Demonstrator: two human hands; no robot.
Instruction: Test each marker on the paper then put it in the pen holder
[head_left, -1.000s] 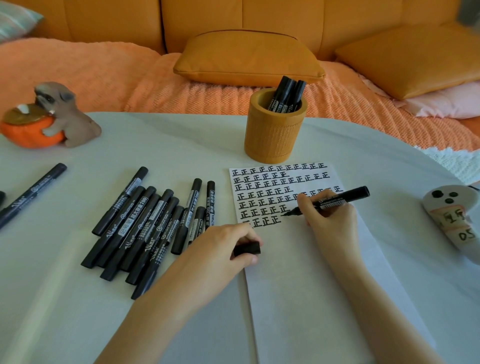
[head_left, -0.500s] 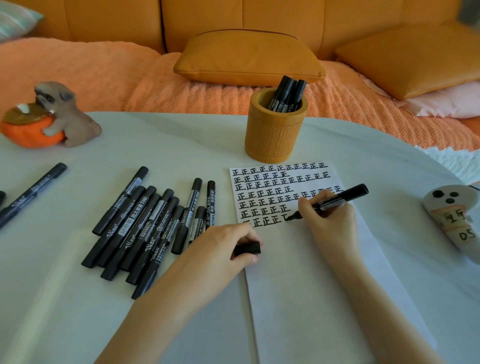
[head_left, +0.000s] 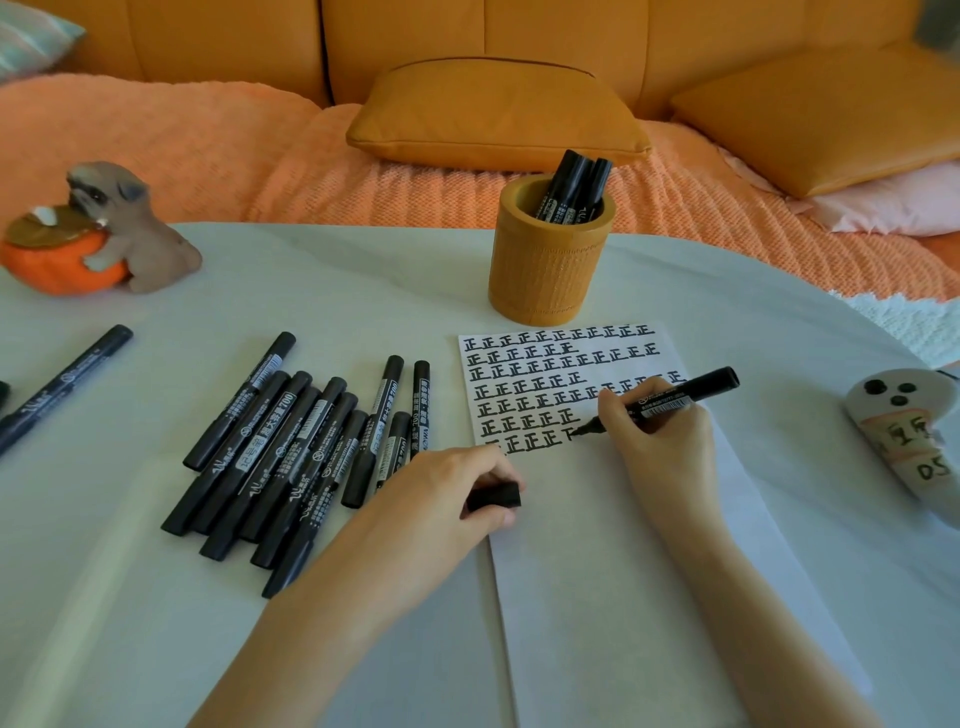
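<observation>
The uncapped black marker (head_left: 670, 402), pinched in the right hand (head_left: 660, 441), has its tip on the white paper sheet (head_left: 623, 571) at the bottom row's unfinished character. Light, even strokes should finish it, while the left hand (head_left: 447, 499), pinching the black cap (head_left: 493, 495), steadies the sheet's edge. Then recap the marker for the orange cylindrical pen holder (head_left: 550, 270).

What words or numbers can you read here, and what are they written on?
"正", row after row, on the paper.
"700" on one loose marker.
"DS" on the white ghost figure; the characters above it are unclear.
Other marker labels: too small to read.
</observation>
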